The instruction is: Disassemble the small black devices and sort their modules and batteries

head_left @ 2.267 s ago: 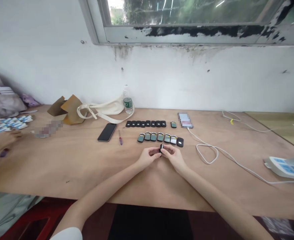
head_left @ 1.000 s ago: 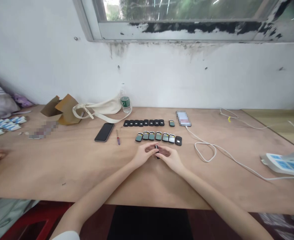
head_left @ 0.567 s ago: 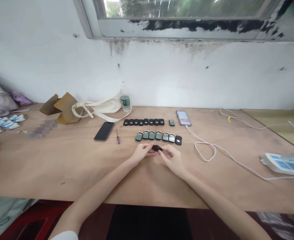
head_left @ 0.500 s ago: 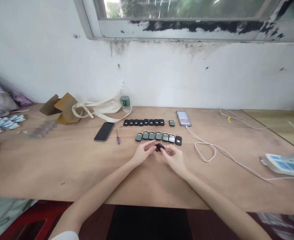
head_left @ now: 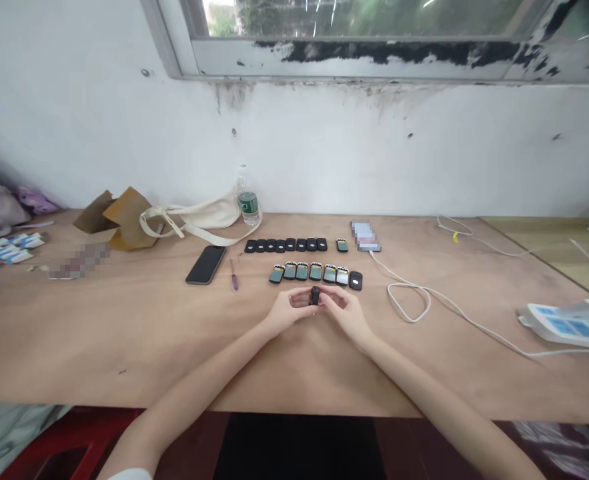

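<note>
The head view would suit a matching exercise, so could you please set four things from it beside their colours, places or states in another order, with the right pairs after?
1. Left hand
2. Bottle
3. Seat
4. Window

A. red, at lower left
B. fingers on a black piece
C. above the bare part of the wall
D. clear, standing on the table

Pairs: 1-B, 2-D, 3-A, 4-C
</note>
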The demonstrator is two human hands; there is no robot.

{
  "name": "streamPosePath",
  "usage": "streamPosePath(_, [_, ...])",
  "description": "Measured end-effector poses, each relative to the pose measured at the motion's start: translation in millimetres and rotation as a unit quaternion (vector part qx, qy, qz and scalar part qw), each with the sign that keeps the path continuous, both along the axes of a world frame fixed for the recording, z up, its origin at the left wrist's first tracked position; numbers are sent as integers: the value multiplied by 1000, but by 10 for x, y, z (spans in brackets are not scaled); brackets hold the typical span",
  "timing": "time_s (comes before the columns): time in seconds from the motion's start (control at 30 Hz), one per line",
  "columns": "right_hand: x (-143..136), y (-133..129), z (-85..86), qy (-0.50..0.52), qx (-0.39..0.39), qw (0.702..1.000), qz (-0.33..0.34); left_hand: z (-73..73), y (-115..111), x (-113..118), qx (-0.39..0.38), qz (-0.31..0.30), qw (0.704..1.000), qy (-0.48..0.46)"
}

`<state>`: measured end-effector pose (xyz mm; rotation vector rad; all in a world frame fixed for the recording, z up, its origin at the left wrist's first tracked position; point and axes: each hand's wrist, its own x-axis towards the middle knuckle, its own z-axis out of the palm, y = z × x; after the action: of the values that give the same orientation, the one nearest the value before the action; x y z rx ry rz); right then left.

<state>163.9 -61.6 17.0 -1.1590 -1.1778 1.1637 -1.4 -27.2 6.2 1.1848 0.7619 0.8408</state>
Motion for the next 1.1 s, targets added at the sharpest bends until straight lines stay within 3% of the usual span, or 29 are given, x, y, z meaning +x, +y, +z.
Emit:
streamPosePath(0.33, [12, 36, -47, -35, -15, 999, 37, -21, -13, 12, -1, 4, 1000, 12])
streamPosePath(0.7, [41, 24, 28, 1, -34, 999, 32, -81, 2, 3, 25, -1, 998, 53])
streamPosePath(1.1, [22, 72, -82, -37, -14, 999, 14, -110, -62, 85, 46, 42, 993, 96])
